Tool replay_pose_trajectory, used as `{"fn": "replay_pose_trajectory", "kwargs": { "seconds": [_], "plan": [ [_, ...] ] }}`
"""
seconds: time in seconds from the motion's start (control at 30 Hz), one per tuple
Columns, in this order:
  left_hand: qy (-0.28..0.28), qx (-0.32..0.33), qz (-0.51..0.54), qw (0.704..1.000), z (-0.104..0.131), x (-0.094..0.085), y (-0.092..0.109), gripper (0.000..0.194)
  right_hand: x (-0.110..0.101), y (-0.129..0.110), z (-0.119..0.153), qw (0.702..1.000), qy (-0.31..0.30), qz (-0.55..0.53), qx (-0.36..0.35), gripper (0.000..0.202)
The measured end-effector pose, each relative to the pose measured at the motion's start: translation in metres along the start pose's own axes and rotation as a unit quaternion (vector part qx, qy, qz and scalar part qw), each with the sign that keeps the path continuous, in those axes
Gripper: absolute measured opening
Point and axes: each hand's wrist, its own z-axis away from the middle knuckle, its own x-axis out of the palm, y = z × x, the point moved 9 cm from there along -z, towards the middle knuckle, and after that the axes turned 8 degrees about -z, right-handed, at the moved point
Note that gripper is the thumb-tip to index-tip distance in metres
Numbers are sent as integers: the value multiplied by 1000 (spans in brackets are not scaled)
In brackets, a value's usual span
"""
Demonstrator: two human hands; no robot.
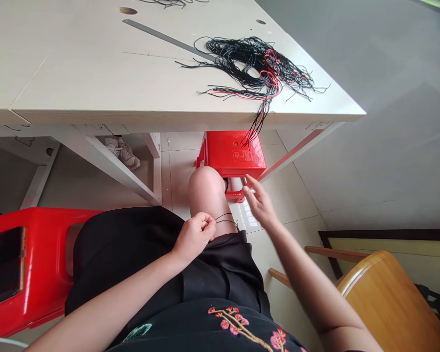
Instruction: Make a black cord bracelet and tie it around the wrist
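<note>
My left hand (197,233) is closed in a pinch above my lap. Thin black cord (225,220) sticks out of its fingertips to the right, with two loose ends over my thigh. To the right, my right hand (258,201) hangs in the air with thumb and fingers apart, and nothing shows between them. A tangled bundle of black cords (238,61) lies on the white table (95,83), with a few red cords (272,73) among it. Several of its ends droop over the table's front edge.
A metal ruler (161,36) lies partly under the bundle. Below the table stands a red plastic stool (227,151). Another red stool (40,264), with a dark phone-like object (3,266) on it, is at left. A wooden chair (388,298) stands at lower right, near the wall.
</note>
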Motion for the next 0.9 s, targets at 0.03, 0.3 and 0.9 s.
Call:
{"fn": "replay_pose_trajectory", "kwargs": {
  "seconds": [0.03,0.3,0.9],
  "plan": [
    [-4,-6,10,1000,0,0,-1,15,19,-12,9,1000,-3,-6,-19,55],
    [-30,-52,88,994,-6,-9,-15,15,88,-45,29,995,3,46,-91,67],
    [-24,-90,99,991,-23,-38,-4,13,79,-75,-17,993,40,82,-78,63]
  ]
}}
